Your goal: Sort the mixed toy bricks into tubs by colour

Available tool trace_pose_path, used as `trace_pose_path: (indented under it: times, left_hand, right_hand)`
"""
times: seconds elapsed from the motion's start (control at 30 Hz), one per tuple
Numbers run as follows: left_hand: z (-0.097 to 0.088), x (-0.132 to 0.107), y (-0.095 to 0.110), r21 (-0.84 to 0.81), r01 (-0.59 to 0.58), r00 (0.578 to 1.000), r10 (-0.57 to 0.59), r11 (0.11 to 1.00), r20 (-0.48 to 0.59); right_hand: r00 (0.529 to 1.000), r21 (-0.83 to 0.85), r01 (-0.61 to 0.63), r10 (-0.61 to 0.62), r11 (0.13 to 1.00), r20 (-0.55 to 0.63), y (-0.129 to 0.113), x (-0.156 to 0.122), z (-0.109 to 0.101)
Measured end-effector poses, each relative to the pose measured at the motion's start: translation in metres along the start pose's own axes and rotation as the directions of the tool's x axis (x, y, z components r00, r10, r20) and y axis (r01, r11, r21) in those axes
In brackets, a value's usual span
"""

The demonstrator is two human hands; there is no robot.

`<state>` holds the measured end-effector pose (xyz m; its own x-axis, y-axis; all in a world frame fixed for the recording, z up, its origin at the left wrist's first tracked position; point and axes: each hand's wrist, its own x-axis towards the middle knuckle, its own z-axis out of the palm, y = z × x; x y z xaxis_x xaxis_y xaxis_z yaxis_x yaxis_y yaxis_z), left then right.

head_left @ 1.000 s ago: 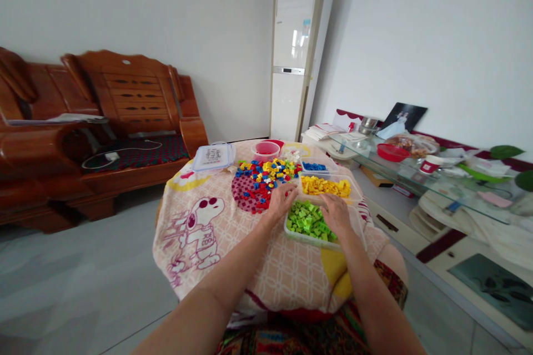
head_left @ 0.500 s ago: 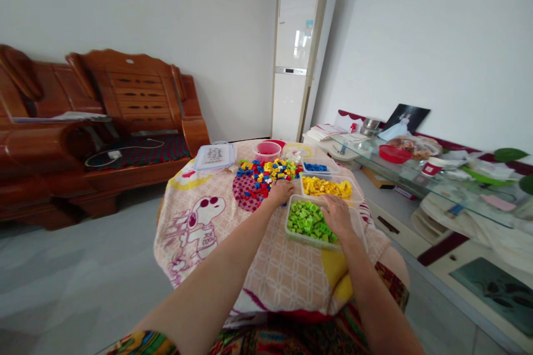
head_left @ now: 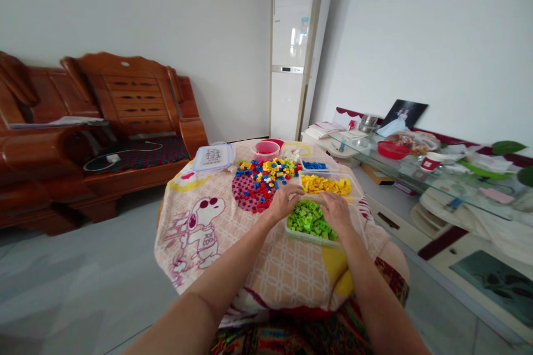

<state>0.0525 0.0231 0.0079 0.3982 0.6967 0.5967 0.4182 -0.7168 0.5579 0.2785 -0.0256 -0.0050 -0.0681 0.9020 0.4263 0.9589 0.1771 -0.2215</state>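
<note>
My left hand [head_left: 286, 203] is over the left far corner of a clear plastic box of green toy bricks [head_left: 310, 219]. Its fingers point right and are drawn together; whatever they hold is too small to make out. Across from it, my right hand [head_left: 335, 212] hangs over the box's right side, fingers bent together near the far rim, their tips partly hidden. Just beyond lies a box of yellow bricks [head_left: 325, 184], with a box of blue bricks [head_left: 314, 166] behind that. A mixed pile of coloured bricks [head_left: 266, 173] spreads on the tablecloth to the left.
A pink round tub [head_left: 265, 148] and a lidded flat plastic box [head_left: 213, 157] stand at the table's far side. The patterned tablecloth [head_left: 250, 255] covers the round table. To the right is a glass-topped cabinet [head_left: 416, 177] with clutter; a wooden sofa [head_left: 133, 100] stands left.
My left hand has moved from the mixed pile rightward and nearer, to the green box's edge. My right hand stays over the green box, its fingers nearer the left hand's.
</note>
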Motion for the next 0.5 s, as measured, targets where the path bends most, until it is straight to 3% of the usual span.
trace_pose_path:
  times: [0.17, 0.33, 0.5]
  left_hand:
    - [0.001, -0.023, 0.018, 0.143, 0.005, 0.999, -0.010, 0.990, 0.036]
    - [-0.004, -0.020, 0.036, 0.429, 0.061, 0.973, -0.150, 0.901, 0.176]
    - [0.002, -0.013, 0.049, 0.562, 0.028, 0.943, -0.208, 0.827, 0.259]
  right_hand:
    - [1.000, 0.004, 0.003, -0.003, 1.000, -0.009, 0.000, 0.000, 0.000]
    - [0.999, 0.041, 0.006, -0.005, 0.999, -0.035, 0.003, 0.001, 0.003]
    - [0.983, 0.115, -0.082, 0.100, 0.990, -0.155, 0.009, 0.003, 0.008]
